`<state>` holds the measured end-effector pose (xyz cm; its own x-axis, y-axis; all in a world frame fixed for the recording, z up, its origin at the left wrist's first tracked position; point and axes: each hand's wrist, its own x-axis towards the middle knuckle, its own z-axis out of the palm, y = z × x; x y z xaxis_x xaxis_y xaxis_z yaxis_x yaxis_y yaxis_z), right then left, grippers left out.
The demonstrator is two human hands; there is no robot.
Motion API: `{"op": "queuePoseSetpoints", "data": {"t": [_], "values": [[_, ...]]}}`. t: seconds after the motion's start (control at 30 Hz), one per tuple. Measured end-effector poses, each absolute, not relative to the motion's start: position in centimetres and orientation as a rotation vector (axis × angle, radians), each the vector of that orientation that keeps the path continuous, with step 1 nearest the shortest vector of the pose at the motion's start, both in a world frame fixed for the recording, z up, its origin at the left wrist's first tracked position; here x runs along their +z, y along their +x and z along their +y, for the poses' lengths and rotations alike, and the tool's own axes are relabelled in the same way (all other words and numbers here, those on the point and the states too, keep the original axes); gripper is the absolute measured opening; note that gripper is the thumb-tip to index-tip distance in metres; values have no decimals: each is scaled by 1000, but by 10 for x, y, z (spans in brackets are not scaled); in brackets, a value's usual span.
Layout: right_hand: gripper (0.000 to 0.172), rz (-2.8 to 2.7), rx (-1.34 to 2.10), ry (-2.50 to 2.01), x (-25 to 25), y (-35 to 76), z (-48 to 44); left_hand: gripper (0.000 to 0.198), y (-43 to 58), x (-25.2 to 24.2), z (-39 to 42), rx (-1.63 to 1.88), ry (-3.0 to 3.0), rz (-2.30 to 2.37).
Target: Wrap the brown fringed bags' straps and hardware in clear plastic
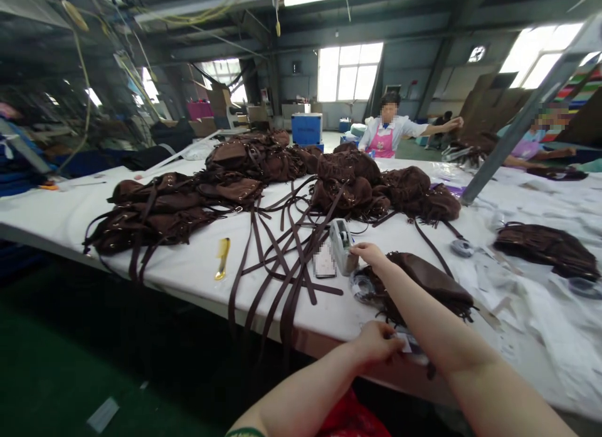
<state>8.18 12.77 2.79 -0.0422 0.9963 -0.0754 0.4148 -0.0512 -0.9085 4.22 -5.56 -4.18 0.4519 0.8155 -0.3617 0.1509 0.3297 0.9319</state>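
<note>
Fingers [358, 247] of the right hand [370, 253] are bunched up narrow at the near end of a tape dispenser [342, 246], but can't tell if there's a bit of tape between them. Left hand [380, 343] is lower down, right by the near edge of the tabletop [183, 286], thumb and fingertips pinched on a small white label [404, 343].

The dispenser sits a little in from that near edge, with what looks like a phone [324, 261] just left of it. A clear roll of tape [362, 286] is close by the right hand, and a brown fringed bag [430, 280] lies partly behind the right forearm.

Further left there's a tangle of dark straps [277, 261], some drooping over the near edge, then a gold comb-looking thing [222, 259]. Big heaps of brown bags [254, 158] cover the far side, plus a smaller stack [150, 214] toward the left end. Over on the right: another bag [545, 246] and crumpled plastic wrap [540, 318].

Past the far edge, a co-worker in a pink apron [383, 142] has one arm out sideways, near a blue box [306, 130].
</note>
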Motion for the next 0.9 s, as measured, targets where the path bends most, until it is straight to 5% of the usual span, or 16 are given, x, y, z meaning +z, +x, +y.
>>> {"op": "queuePoseSetpoints", "data": {"t": [0.17, 0.77, 0.9], "values": [[33, -1435, 1110, -1454, 30, 86, 122, 21, 44, -45, -54, 522, 1163, 1067], [18, -1496, 1218, -1626, 29, 118, 87, 19, 43, -45, -53, 541, 1212, 1007], [31, -1365, 1202, -1443, 46, 153, 28, 19, 43, -39, -54, 538, 1240, 1006]]}}
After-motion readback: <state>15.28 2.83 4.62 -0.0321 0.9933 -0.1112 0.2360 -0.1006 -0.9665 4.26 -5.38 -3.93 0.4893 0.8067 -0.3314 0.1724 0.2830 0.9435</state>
